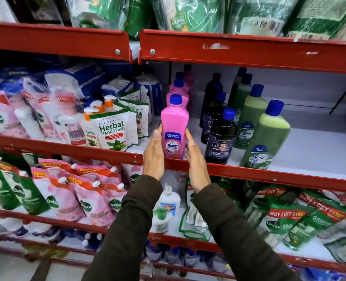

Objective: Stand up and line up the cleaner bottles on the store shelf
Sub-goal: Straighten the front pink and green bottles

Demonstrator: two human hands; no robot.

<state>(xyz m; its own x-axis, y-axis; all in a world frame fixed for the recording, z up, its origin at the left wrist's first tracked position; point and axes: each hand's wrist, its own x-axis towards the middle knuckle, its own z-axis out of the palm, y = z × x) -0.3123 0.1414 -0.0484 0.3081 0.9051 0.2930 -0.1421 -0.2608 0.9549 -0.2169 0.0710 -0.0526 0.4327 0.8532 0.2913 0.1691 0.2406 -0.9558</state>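
- Dark sleeves are reaching in from below, carrying both hands up to the front edge of the red shelf.
- Risk, as a judgement: the pink cleaner bottle is standing at the very lip of the shelf, so an uneven push from one side could be tipping it forward off the edge.
- Risk, as a judgement: the black Bactin bottle is standing just beside the pink one on its right; a sideways nudge could be knocking it into the green bottles beyond, which already appear to be leaning.
- The left hand is resting flat and open along the bottle's left side, fingers straight, fingertips touching the plastic near the label.
- The right hand is likewise open, fingers extended, touching the bottle's right side lower down.
- Neither hand is wrapping around the bottle; together they are bracketing it between flat palms rather than clenching.
- The pink bottle is standing upright, heading a row of pink bottles running back into the shelf.
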